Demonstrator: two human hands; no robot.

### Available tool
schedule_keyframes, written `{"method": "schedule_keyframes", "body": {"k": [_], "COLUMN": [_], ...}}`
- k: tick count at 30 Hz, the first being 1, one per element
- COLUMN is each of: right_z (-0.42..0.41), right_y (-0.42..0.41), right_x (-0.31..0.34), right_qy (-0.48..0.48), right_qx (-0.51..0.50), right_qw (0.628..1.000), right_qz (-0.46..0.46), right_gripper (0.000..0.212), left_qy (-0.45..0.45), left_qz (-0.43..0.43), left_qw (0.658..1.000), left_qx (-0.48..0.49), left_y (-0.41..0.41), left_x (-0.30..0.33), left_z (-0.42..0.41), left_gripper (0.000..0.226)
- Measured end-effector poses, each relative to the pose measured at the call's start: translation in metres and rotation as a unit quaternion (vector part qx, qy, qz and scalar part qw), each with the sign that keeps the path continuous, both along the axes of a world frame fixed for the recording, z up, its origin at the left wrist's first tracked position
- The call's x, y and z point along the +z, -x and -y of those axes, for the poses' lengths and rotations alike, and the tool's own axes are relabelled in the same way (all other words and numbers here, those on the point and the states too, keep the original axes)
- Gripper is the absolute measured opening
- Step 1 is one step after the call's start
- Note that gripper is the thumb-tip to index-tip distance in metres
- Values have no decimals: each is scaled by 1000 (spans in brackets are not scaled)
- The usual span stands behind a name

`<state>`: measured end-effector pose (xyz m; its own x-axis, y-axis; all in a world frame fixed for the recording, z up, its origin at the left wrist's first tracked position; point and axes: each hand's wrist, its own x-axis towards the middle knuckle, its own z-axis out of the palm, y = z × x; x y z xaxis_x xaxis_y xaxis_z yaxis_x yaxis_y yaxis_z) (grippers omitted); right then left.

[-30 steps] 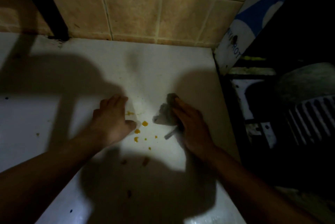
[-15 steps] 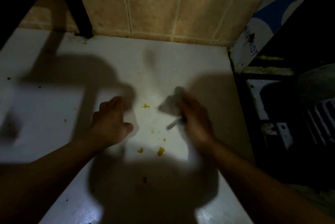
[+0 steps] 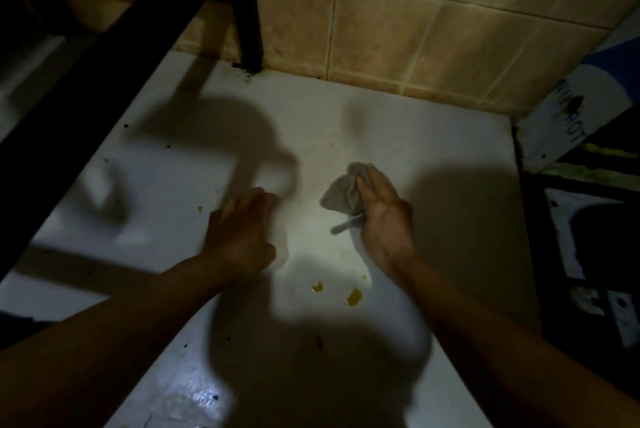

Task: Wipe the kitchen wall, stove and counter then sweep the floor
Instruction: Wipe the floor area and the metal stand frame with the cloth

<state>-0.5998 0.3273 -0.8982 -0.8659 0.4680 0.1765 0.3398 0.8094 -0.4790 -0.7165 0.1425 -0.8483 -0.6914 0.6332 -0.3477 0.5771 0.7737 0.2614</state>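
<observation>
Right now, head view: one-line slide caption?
Right hand holds a grey rag on the white counter, left hand braced beside it; yellow spills remain.

2 hands [image 3: 239, 240], 1 rag [image 3: 341, 197], 2 yellow spots [image 3: 354, 296].

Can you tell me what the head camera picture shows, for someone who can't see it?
A person's right hand holds a crumpled grey cloth on a white counter, while the left hand rests nearby. Yellow spots lie nearer the person, tan wall tiles behind.

Grey rag [image 3: 341, 193] under right hand [image 3: 384, 219] on white counter [image 3: 433, 157] (yellow spots [image 3: 354, 296] nearby)
</observation>
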Motion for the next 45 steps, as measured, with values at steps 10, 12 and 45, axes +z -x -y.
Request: {"method": "schedule_keyframes", "body": {"k": [10,12,45], "right_z": [-7,-6,56], "right_y": [11,24,19], "right_x": [-9,-6,38], "right_qy": [-20,4,79], "right_qx": [55,-3,63], "right_qw": [998,1000,988], "right_qz": [-3,-27,117], "right_gripper": [54,52,71], "left_qy": [-17,-40,83], "left_qz": [17,2,-12], "left_qw": [999,999,996], "left_qx": [32,28,27], "left_y": [0,0,7], "left_x": [0,-1,3], "left_z": [5,5,-4], "left_gripper": [70,51,77]}}
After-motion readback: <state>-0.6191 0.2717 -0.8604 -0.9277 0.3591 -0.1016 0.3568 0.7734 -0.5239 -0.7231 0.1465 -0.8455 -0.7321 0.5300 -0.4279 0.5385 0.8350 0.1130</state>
